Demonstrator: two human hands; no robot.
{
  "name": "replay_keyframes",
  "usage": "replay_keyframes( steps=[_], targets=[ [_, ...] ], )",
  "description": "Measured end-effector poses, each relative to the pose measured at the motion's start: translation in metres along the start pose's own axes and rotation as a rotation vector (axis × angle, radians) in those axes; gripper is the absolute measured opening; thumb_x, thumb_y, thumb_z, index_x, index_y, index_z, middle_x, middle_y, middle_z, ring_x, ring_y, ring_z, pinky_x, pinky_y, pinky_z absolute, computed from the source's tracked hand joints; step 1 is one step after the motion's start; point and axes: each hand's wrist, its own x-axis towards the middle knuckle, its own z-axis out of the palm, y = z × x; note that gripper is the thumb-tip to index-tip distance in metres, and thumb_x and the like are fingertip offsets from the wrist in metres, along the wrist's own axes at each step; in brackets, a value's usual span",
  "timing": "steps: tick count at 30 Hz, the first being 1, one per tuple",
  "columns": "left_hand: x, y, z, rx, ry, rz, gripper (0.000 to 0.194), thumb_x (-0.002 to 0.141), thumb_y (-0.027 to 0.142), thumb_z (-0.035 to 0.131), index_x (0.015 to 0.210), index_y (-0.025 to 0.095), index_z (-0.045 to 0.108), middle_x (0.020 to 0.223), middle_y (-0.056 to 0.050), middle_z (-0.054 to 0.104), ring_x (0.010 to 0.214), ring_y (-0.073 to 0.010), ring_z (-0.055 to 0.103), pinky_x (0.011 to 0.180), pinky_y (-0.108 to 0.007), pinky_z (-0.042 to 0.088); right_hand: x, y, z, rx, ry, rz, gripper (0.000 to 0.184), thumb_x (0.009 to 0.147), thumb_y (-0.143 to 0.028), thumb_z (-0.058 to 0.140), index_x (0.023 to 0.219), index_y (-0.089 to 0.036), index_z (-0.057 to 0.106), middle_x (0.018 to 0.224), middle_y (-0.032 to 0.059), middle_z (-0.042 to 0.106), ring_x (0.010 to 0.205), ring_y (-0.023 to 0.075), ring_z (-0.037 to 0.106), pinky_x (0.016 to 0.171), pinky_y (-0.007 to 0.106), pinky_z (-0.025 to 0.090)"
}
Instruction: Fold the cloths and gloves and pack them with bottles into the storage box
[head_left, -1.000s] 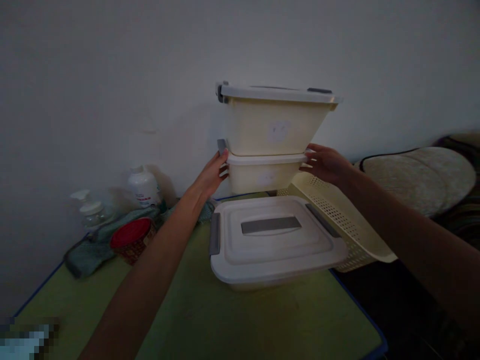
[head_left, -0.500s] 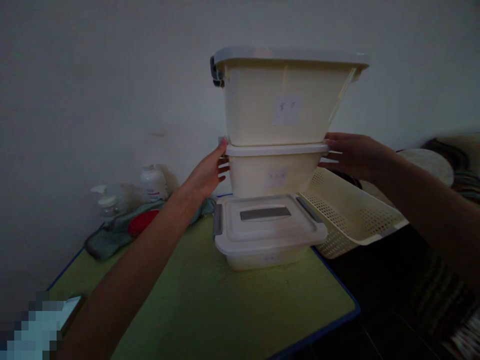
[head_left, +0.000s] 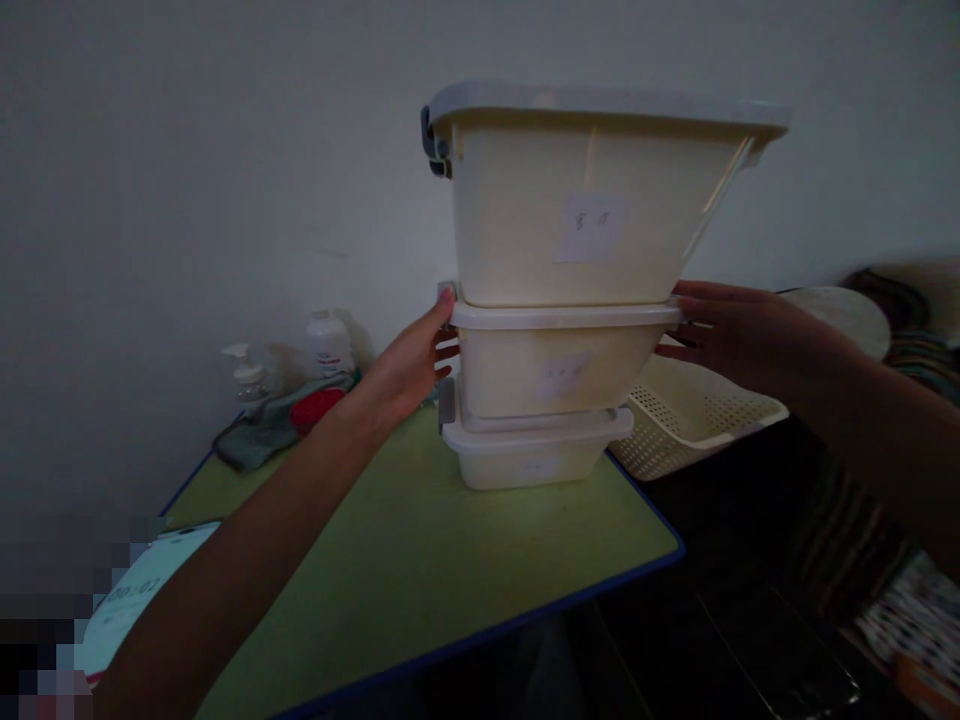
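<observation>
My left hand [head_left: 411,372] grips the left end of a white lidded storage box [head_left: 514,370], thumb at the lid's rim and fingers below it. On the opposite end, my right hand [head_left: 754,325] holds the same box under its rim. A larger white storage box [head_left: 517,215] with a dark side latch and a handwritten paper label rests on its lid. Beneath is a smaller white box [head_left: 487,468] with grey latches, standing on the table. The held box covers most of that lid; whether they touch, I cannot tell.
The green table [head_left: 420,560] has a blue edge. At its back left are a white bottle [head_left: 328,343], a pump bottle [head_left: 247,375], a grey-green cloth [head_left: 255,437] and a red item [head_left: 315,408]. A perforated cream basket [head_left: 652,450] stands right. A lit screen [head_left: 142,590] lies front left.
Both hands have lowered the two stacked boxes toward the small box, hiding the grey handle on its lid. The camera view has also shifted.
</observation>
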Motion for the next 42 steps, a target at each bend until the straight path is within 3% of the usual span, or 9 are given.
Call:
replay_keyframes(
  steps=[4, 9, 14, 23, 27, 31, 37, 42],
  targets=[
    [-0.008, -0.004, -0.003, 0.01, -0.006, -0.01, 0.045, 0.076, 0.062, 0.053, 0.091, 0.02, 0.058, 0.091, -0.006, 0.059, 0.093, -0.0232, 0.054, 0.081, -0.034, 0.038, -0.01, 0.001, 0.006, 0.015, 0.036, 0.04, 0.016, 0.057, -0.034, 0.067, 0.072, -0.035, 0.065, 0.112, -0.0026, 0.065, 0.119, 0.0297, 0.049, 0.103, 0.05, 0.041],
    [-0.012, -0.008, -0.005, 0.022, -0.005, -0.022, 0.045, 0.078, 0.061, 0.05, 0.094, 0.021, 0.058, 0.098, -0.007, 0.058, 0.097, -0.0237, 0.052, 0.084, -0.036, 0.037, -0.014, 0.004, 0.007, 0.027, 0.028, 0.009, 0.013, 0.057, -0.038, 0.067, 0.069, -0.042, 0.064, 0.109, -0.0065, 0.066, 0.121, 0.0291, 0.048, 0.104, 0.05, 0.039],
    [-0.014, -0.012, -0.005, 0.018, 0.006, -0.01, 0.045, 0.079, 0.061, 0.048, 0.098, 0.022, 0.059, 0.104, -0.007, 0.059, 0.101, -0.0245, 0.051, 0.087, -0.037, 0.037, -0.013, 0.009, 0.007, 0.067, 0.064, 0.01, 0.019, 0.055, -0.035, 0.071, 0.074, -0.036, 0.068, 0.11, -0.0038, 0.066, 0.12, 0.0316, 0.048, 0.104, 0.053, 0.039],
    [-0.009, -0.022, -0.011, 0.044, 0.008, 0.016, 0.045, 0.079, 0.061, 0.046, 0.104, 0.026, 0.058, 0.116, -0.006, 0.057, 0.107, -0.025, 0.051, 0.089, -0.038, 0.039, -0.01, 0.019, 0.01, 0.011, -0.005, -0.021, 0.015, 0.06, -0.044, 0.066, 0.075, -0.045, 0.066, 0.113, -0.0126, 0.064, 0.126, 0.0307, 0.042, 0.105, 0.049, 0.04],
    [-0.012, -0.023, -0.008, 0.052, 0.026, 0.014, 0.044, 0.079, 0.06, 0.046, 0.107, 0.028, 0.055, 0.116, -0.004, 0.057, 0.109, -0.0238, 0.051, 0.087, -0.037, 0.042, -0.009, 0.02, 0.014, 0.041, 0.009, 0.045, 0.024, 0.059, -0.044, 0.067, 0.082, -0.042, 0.065, 0.121, -0.0118, 0.06, 0.129, 0.0353, 0.037, 0.105, 0.051, 0.039],
    [-0.012, -0.022, -0.006, -0.004, 0.032, 0.003, 0.038, 0.077, 0.054, 0.049, 0.103, 0.026, 0.054, 0.111, -0.004, 0.058, 0.107, -0.0241, 0.051, 0.077, -0.034, 0.045, -0.009, 0.019, 0.017, 0.075, -0.022, 0.095, 0.028, 0.058, -0.043, 0.067, 0.085, -0.042, 0.062, 0.12, -0.0092, 0.061, 0.126, 0.0374, 0.039, 0.097, 0.052, 0.045],
    [-0.002, -0.022, -0.005, -0.035, 0.043, 0.013, 0.03, 0.076, 0.048, 0.051, 0.096, 0.025, 0.054, 0.108, -0.006, 0.056, 0.104, -0.025, 0.051, 0.07, -0.032, 0.046, 0.007, 0.021, 0.022, 0.118, 0.049, 0.108, 0.022, 0.064, -0.029, 0.059, 0.086, -0.032, 0.06, 0.106, -0.0001, 0.061, 0.097, 0.0263, 0.057, 0.078, 0.039, 0.054],
    [0.023, -0.026, -0.005, -0.05, 0.087, 0.034, 0.031, 0.075, 0.048, 0.052, 0.095, 0.024, 0.053, 0.107, -0.006, 0.055, 0.105, -0.0256, 0.049, 0.072, -0.034, 0.046, 0.04, 0.031, 0.027, 0.154, 0.107, 0.104, 0.022, 0.066, -0.026, 0.053, 0.087, -0.029, 0.055, 0.092, 0.0023, 0.057, 0.078, 0.0188, 0.055, 0.071, 0.036, 0.053]
  ],
)
